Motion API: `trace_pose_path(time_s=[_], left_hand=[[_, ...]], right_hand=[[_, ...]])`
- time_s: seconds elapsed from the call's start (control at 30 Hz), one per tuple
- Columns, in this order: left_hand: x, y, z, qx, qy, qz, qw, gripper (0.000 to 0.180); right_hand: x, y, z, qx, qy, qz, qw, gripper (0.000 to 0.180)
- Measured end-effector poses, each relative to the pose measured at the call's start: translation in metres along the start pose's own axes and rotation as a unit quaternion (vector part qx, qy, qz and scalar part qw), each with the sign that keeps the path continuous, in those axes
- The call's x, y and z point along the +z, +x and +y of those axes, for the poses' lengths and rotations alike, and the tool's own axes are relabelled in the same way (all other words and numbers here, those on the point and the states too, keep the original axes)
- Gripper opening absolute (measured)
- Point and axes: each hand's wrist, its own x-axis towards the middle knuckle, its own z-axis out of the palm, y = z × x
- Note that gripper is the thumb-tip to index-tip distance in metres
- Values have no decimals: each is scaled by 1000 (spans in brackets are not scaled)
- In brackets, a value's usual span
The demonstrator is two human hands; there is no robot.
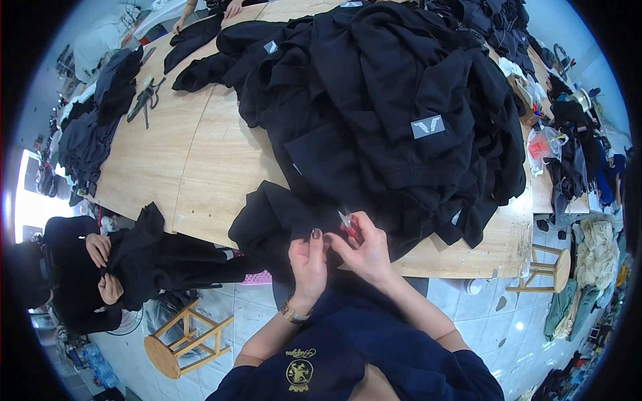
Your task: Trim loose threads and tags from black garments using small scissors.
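Observation:
Close in front of me, my left hand [308,269] pinches the edge of a black garment [264,217] that hangs over the table's near edge. My right hand [368,250] has its fingers closed round red-handled thread snips [350,228], their pale tips pointing up and away. The thumb and finger of that hand meet near my left fingertips; any thread between them is too small to make out. Beyond both hands rises a large heap of black garments [374,87], one bearing a grey patch [428,127] with a white mark.
Wooden table [221,147] lies under the heap. A black tool [145,100] rests at its left, near dark clothes [100,113]. At left a co-worker's hands [107,267] handle black cloth; another's hands show at the far edge. Wooden stools [170,354] stand on both sides.

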Motion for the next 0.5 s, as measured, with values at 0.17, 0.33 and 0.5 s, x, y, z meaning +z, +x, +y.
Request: trace_pose_path(time_s=[0.17,0.33,0.5], left_hand=[[8,0,2,50,145,3,988,17],[5,3,10,4,63,-24,998,19],[4,5,2,5,-63,-15,998,19]], right_hand=[[-3,3,15,22,59,-40,997,16],[-15,2,14,124,202,-62,969,8],[-16,-3,17,159,321,-29,933,7]])
